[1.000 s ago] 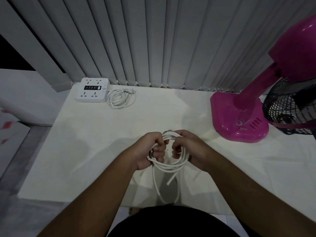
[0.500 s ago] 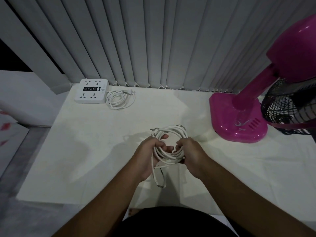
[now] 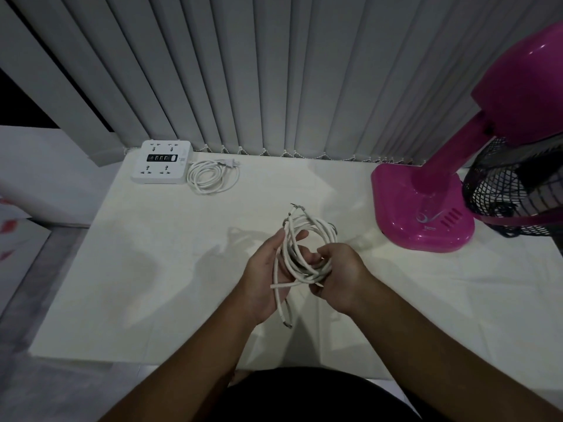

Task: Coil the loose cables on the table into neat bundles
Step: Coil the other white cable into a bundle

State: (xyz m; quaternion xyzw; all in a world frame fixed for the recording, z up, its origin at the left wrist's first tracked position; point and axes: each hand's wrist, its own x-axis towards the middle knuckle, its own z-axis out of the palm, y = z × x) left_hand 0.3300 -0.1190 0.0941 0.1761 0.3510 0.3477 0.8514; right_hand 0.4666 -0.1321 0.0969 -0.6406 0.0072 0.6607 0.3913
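Head view, looking down at a pale bench (image 3: pixel 152 269) in dim light. At the centre, just above the surface, both hands hold one white cable (image 3: pixel 316 236) wound into several loose loops. The left hand (image 3: pixel 265 278) has its fingers curled through the middle of the loops, thumb out over the 12 o'clock side. The right hand (image 3: pixel 342 277) clamps the 4 o'clock side, fingers closed round the strands. A loose tail (image 3: pixel 281 309) hangs out at 6 o'clock.

I judge the winding nearly done. Next I would wrap or tuck that tail so the bundle holds, then set it down.

At 10 o'clock a power strip (image 3: pixel 161 161) lies beside its coiled cord (image 3: pixel 211 176). A pink fan (image 3: pixel 426 214) stands at 2 o'clock.
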